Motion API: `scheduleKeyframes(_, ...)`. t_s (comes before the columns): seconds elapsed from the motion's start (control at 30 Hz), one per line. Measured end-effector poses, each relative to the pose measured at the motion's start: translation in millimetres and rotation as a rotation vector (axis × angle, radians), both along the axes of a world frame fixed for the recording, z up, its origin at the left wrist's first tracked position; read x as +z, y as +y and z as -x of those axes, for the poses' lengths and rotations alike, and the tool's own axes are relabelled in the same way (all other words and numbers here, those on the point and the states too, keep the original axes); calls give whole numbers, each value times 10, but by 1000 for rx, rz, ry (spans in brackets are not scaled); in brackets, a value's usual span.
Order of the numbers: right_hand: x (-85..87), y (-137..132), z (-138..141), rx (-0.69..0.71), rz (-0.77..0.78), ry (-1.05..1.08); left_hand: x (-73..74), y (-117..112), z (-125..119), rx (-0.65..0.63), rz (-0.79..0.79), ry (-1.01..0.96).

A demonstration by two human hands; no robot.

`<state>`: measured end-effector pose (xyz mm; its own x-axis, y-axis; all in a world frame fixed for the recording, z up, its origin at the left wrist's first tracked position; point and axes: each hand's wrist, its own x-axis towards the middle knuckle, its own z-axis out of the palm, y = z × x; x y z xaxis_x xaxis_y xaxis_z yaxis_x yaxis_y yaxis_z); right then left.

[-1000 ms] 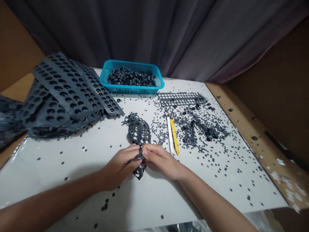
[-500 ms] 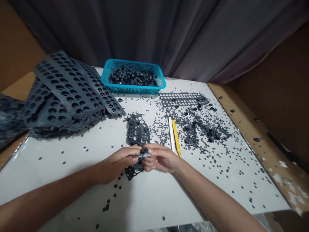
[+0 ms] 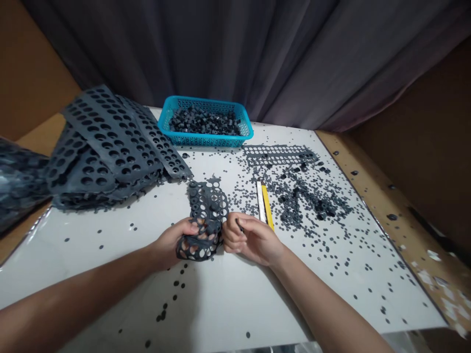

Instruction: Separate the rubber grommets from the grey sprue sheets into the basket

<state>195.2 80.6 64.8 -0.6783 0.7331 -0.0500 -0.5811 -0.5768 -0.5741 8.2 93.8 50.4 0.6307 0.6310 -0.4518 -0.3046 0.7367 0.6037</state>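
Right hand point(image 3: 253, 240) newly beside sheet's edge point(image 3: 222, 210)

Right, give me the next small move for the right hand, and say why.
I'd probably bring the right hand to the ring-shaped pieces seated along the left edge of the perforated sheet: the left hand grips that sheet, the right is close beside it, and the small dark piece it holds seems little enough to tuck away.

The perforated strip point(image 3: 211, 227) and stacked sheets point(image 3: 115, 158) look rubbery and matt, rough at the edges; the basket point(image 3: 206, 141) is shiny plastic, the curtain point(image 3: 206, 44) dull cloth, the white desk cover point(image 3: 228, 304) smooth, faintly glossy.
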Motion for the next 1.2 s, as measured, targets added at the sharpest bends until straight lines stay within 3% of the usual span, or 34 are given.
scheduleKeyframes(0.1, -29, 8, -22, -17, -3, -37, 43, -18, -11, 74, 61, 24)
scheduleKeyframes(0.27, -60, -6, -17, 6, 22, -49, 27, -147, 97, 81, -140, 108)
scheduleKeyframes(0.33, -59, -13, -13, 14, 28, -44, 59, -199, 151, 7, -321, 211)
scheduleKeyframes(0.43, -50, -18, -12, 26, 36, -40, 177, -235, 184, -160, -726, 337)
scheduleKeyframes(0.47, -47, -18, -14, 29, 40, -41, 219, -238, 180, -204, -777, 360)
scheduleKeyframes(0.57, -37, -15, -23, 17, 50, -56, 288, -237, 148, -234, -588, 359)
scheduleKeyframes(0.7, -18, -11, -26, -33, 97, -98, 242, -245, 104, -174, -308, 258)
scheduleKeyframes(0.83, 26, -2, -21, -70, 168, -153, 175, -261, 84, -110, -199, 210)
scheduleKeyframes(0.93, 72, -7, -33, -158, 172, -243, 193, -267, 89, -111, -267, 283)
scheduleKeyframes(1.03, 129, -57, -46, -294, -46, -528, 248, -271, 95, -200, -450, 358)
scheduleKeyframes(1.2, 206, -221, 9, -371, -763, -1123, 282, -282, 64, -316, -655, 419)
